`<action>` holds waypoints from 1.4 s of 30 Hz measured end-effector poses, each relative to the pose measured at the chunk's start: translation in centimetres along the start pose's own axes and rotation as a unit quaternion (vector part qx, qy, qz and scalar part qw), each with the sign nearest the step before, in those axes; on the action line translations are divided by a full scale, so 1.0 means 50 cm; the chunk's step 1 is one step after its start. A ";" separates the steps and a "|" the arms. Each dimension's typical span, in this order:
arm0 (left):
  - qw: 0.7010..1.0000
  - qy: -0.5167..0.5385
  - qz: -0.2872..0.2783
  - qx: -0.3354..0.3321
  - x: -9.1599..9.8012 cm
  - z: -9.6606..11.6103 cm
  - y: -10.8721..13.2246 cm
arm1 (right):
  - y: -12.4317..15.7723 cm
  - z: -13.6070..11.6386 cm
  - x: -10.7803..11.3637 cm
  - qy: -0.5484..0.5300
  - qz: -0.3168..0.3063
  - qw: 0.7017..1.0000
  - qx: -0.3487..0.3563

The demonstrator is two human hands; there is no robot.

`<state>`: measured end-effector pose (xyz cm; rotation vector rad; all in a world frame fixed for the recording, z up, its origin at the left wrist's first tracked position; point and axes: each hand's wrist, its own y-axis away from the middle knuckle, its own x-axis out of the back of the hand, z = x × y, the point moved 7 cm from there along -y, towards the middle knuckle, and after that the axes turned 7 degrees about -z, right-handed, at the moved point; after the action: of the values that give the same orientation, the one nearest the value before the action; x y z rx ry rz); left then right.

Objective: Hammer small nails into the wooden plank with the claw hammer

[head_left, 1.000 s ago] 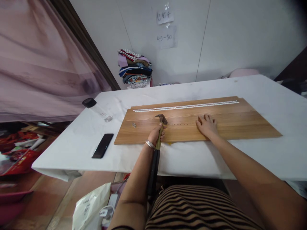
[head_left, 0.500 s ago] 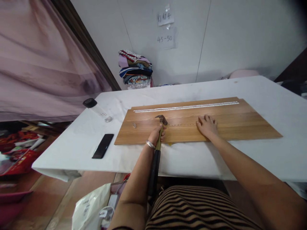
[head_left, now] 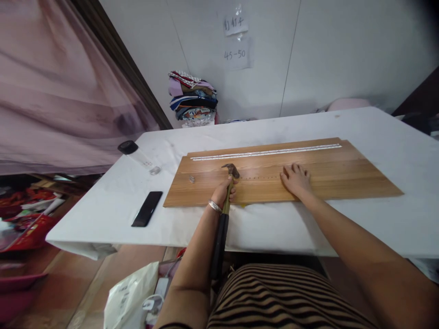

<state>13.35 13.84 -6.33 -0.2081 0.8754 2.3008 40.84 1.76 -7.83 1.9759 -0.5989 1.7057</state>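
My left hand (head_left: 222, 192) is closed around the upper handle of a claw hammer (head_left: 225, 205), just under its rusty head. The hammer's black grip hangs over the table's front edge toward my body. Beneath the head lies a wood-grain board (head_left: 329, 178). My right hand (head_left: 295, 179) rests flat on the board with fingers spread, holding nothing that I can see. Between the hammer head and my right fingers runs a row of small dark nails or holes (head_left: 259, 177), too small to tell which. Loose nails (head_left: 192, 179) lie in a small pile near the board's left end.
Two white measuring strips (head_left: 267, 152) run along the board's far side. On the white-covered table (head_left: 113, 201) left of the board are a black phone (head_left: 147, 209) and a clear bottle with a black lid (head_left: 140, 157). Folded clothes (head_left: 194, 98) are stacked behind the table.
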 end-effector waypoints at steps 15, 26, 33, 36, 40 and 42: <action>1.000 -0.003 0.004 -0.004 -0.001 0.004 0.000 | -0.003 0.004 -0.006 -0.007 -0.002 1.000 0.002; 1.000 0.000 0.001 -0.006 0.000 0.002 -0.003 | -0.004 0.004 -0.006 -0.002 0.007 1.000 0.004; 1.000 0.004 -0.008 -0.007 0.004 -0.002 -0.008 | -0.001 0.001 -0.001 -0.005 -0.002 1.000 -0.001; 1.000 0.008 -0.005 -0.012 0.007 -0.001 -0.011 | -0.002 0.002 -0.002 -0.004 0.003 1.000 0.002; 1.000 -0.002 -0.003 -0.004 0.004 -0.002 -0.008 | -0.004 0.004 -0.004 -0.005 0.011 1.000 0.004; 1.000 -0.004 -0.007 -0.002 0.001 -0.001 -0.006 | -0.004 0.004 -0.005 -0.005 0.010 1.000 0.003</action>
<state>13.50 13.97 -6.56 -0.2070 0.8623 2.2886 41.11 1.81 -8.11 1.9903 -0.6183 1.7128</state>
